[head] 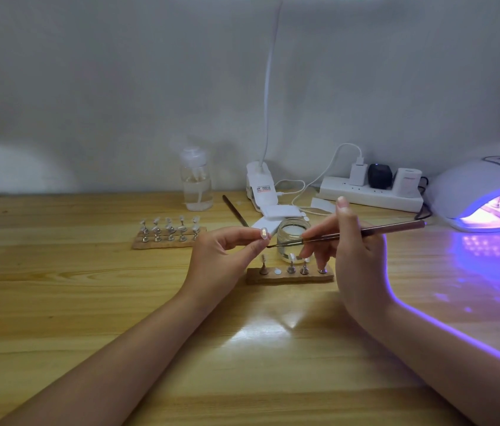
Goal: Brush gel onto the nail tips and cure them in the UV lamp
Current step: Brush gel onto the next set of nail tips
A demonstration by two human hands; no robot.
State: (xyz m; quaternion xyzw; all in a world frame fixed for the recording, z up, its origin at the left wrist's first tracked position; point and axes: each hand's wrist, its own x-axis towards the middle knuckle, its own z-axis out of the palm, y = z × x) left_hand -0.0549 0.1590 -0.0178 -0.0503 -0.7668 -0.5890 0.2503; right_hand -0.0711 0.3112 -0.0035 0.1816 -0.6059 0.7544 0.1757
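My left hand (227, 256) pinches a small holder with a clear nail tip (263, 233) on it, lifted above the table. My right hand (347, 250) grips a thin brown gel brush (365, 232), whose bristle end reaches toward the held tip. Behind the brush stands an open glass jar of clear gel (293, 238). Below the hands lies a wooden strip (290, 275) carrying several metal stands with nail tips and one vacant round spot. The white UV lamp (469, 192) glows purple at the right, with another strip of tips inside.
A second wooden strip with several tipped stands (168, 233) lies at the left. A clear pump bottle (196, 182), a white clip lamp (261, 187), a power strip (371, 193) with plugs and cables, and a spare brush (236, 210) line the back of the wooden table (89, 302).
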